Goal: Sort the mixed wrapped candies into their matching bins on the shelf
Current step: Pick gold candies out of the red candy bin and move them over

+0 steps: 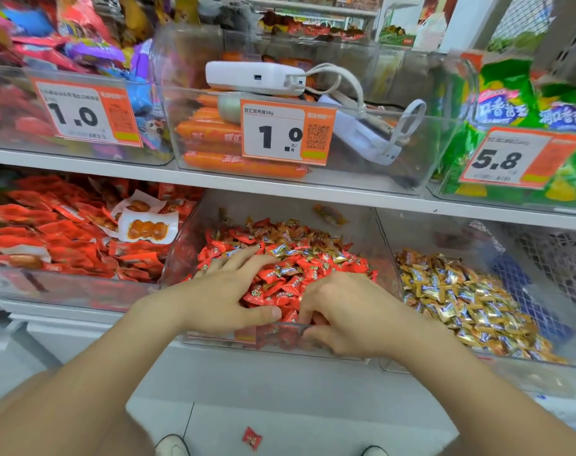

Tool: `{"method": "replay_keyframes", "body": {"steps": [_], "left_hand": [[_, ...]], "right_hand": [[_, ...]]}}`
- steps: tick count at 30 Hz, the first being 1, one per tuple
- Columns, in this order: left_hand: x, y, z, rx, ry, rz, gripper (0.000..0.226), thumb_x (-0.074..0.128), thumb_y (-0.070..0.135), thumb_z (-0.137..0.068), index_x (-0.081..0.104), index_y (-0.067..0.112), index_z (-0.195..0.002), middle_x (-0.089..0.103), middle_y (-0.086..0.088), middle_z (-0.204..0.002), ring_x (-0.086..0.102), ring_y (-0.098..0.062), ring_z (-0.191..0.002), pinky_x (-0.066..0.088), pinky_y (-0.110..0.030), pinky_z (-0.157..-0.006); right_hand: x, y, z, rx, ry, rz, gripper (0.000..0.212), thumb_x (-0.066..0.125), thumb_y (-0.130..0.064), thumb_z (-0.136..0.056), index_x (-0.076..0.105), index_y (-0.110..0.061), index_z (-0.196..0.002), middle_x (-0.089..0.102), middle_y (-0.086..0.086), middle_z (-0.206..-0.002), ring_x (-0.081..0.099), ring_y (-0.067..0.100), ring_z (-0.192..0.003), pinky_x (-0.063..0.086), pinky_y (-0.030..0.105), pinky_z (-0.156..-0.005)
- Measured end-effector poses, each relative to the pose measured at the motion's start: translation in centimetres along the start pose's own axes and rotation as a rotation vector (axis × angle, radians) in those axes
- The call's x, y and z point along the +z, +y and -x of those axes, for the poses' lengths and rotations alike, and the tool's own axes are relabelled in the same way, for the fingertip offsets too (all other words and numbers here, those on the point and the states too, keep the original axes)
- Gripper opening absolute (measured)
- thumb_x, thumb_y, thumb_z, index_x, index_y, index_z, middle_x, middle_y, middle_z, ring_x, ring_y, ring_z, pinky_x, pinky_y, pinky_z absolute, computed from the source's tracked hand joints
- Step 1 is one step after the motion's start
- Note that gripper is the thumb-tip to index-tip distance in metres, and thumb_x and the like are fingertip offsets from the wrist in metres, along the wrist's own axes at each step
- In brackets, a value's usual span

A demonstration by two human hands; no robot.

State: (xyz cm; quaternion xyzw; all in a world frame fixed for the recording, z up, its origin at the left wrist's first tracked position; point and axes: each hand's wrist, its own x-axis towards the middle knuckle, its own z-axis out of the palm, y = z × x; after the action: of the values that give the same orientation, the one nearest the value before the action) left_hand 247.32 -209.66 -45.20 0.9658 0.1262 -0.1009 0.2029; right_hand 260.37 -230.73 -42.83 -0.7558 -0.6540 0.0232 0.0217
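Observation:
A clear middle bin [372,232] on the lower shelf holds a heap of red wrapped candies [296,258] with some gold ones mixed in. Both my hands are in its front part. My left hand [221,297] lies flat on the heap, fingers spread and thumb stretched toward the right. My right hand [342,314] has its fingers curled down into the candies at the bin's front wall; what it grips is hidden. The clear bin to the right [444,238] holds gold wrapped candies [467,301].
A left bin holds red snack packets [66,238]. The upper shelf carries bins of sausages [214,133], a white power bank [253,77] with cable, green bags [510,103] and price tags. One red candy [252,437] lies on the floor between my shoes.

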Motion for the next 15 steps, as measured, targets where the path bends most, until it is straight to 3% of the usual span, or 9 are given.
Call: {"method": "replay_keyframes", "body": {"steps": [4,6,8,12,15], "left_hand": [[0.1,1.0,0.1,0.033,0.155,-0.068,0.073,0.051,0.093,-0.075,0.036,0.059,-0.138,0.022,0.018,-0.150,0.022,-0.020,-0.142,0.022,-0.053,-0.116],[-0.1,1.1,0.0,0.061,0.294,-0.070,0.067,0.043,0.097,-0.075,0.050,0.052,-0.124,0.028,0.018,-0.136,0.024,-0.014,-0.131,0.024,-0.045,-0.110],[-0.3,1.1,-0.2,0.083,0.389,-0.042,0.063,0.040,0.094,-0.077,0.052,0.046,-0.116,0.031,0.017,-0.130,0.028,-0.011,-0.126,0.026,-0.041,-0.106],[-0.1,1.4,-1.0,0.155,0.418,-0.043,0.071,0.043,0.085,-0.083,0.050,0.038,-0.136,0.039,0.016,-0.140,0.034,-0.010,-0.134,0.033,-0.039,-0.111],[0.3,1.9,-2.3,0.188,0.402,-0.006,0.072,0.041,0.075,-0.092,0.050,0.027,-0.145,0.045,0.008,-0.151,0.038,-0.012,-0.144,0.035,-0.041,-0.119]], "right_hand": [[-0.2,-0.2,0.5,-0.002,-0.033,0.059,0.013,0.067,-0.041,-0.086,0.070,-0.028,-0.087,0.067,-0.007,-0.083,0.059,0.017,-0.080,0.051,0.037,-0.063],[-0.3,-0.3,0.9,-0.008,-0.048,0.049,0.013,0.066,-0.041,-0.084,0.068,-0.028,-0.083,0.066,-0.007,-0.079,0.058,0.017,-0.075,0.049,0.036,-0.061],[-0.4,-0.6,1.1,-0.021,-0.061,0.021,0.013,0.066,-0.040,-0.085,0.067,-0.028,-0.081,0.066,-0.009,-0.078,0.056,0.014,-0.073,0.046,0.035,-0.060],[-0.4,-0.6,1.2,-0.016,-0.034,-0.044,0.021,0.070,-0.048,-0.087,0.068,-0.030,-0.075,0.065,-0.014,-0.070,0.056,0.009,-0.068,0.050,0.034,-0.058],[-1.3,0.0,1.0,0.077,0.038,-0.346,0.024,0.075,-0.044,-0.088,0.075,-0.027,-0.071,0.069,-0.015,-0.064,0.063,0.006,-0.061,0.046,0.019,-0.060]]}}
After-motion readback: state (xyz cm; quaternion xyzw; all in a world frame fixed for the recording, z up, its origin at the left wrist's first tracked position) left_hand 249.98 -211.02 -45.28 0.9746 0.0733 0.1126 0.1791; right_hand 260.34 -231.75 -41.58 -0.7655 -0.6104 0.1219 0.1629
